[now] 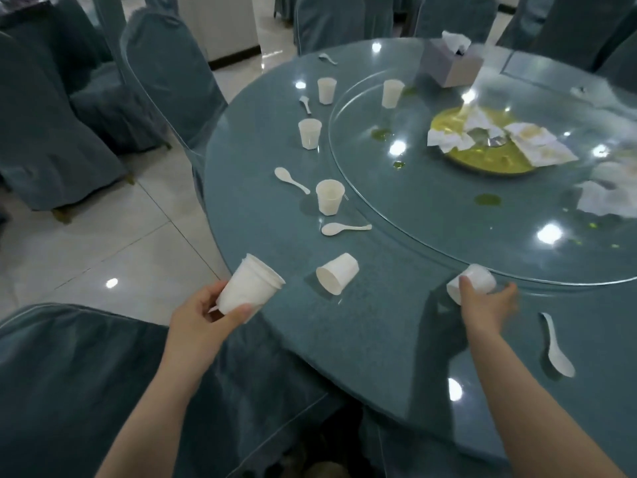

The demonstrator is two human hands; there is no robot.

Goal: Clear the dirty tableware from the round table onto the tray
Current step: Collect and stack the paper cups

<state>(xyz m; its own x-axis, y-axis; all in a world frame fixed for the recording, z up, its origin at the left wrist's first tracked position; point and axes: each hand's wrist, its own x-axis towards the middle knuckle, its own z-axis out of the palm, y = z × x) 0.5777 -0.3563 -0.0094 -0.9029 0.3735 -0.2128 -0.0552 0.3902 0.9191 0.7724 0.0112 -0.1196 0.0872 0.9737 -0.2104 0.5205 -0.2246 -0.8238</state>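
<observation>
My left hand (203,315) grips a stack of white paper cups (250,288), tilted, at the near left edge of the round table (262,215). My right hand (482,301) holds a single white cup (474,281) lying on its side by the rim of the glass turntable (431,236). Between the hands another cup (337,277) lies tipped over. Several upright white cups (329,196) and white plastic spoons (344,228) stand along the table's left side. A long white spoon (556,346) lies right of my right hand. No tray is in view.
The turntable carries a yellow-green spill with soaked napkins (493,139), more crumpled tissue (603,198) and a tissue box (451,63). Teal-covered chairs (165,74) ring the table, one (69,391) right under my left arm. White tiled floor (103,253) lies to the left.
</observation>
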